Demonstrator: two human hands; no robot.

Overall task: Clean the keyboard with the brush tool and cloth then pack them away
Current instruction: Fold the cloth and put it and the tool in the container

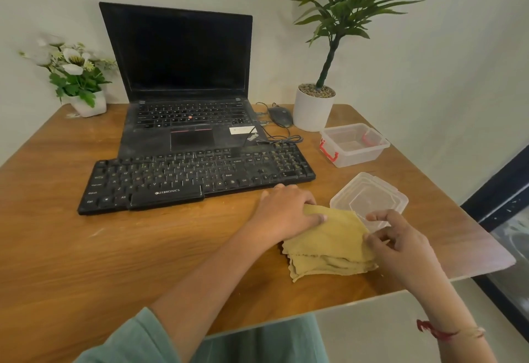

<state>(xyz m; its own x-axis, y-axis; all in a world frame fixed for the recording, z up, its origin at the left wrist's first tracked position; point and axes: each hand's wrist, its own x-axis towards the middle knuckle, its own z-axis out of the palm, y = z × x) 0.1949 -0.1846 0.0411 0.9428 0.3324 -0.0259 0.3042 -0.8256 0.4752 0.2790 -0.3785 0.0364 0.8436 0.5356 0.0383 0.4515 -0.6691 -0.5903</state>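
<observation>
Folded mustard-yellow cloth (326, 245) lies front right on the wooden worktop (143, 248). Left hand (286, 211) presses flat on it; right hand (400, 244) pinches its edge. Clear plastic lid (369, 193) just beyond. Black keyboard (197, 176) mid-worktop. Clear plastic box (357, 159) farthest, uncovered. Brush tool not seen. Judgement: cleaning likely over, folding under way; boxing and lidding left.

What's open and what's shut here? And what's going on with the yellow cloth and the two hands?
laptop: open, screen dark.
keyboard: flat on the table, in front of the laptop.
box: open, lid off.
lid: off the box, lying on the table.
cloth: folded in layers on the table.
left hand: pressing flat on the cloth.
right hand: pinching the cloth's edge.
</observation>
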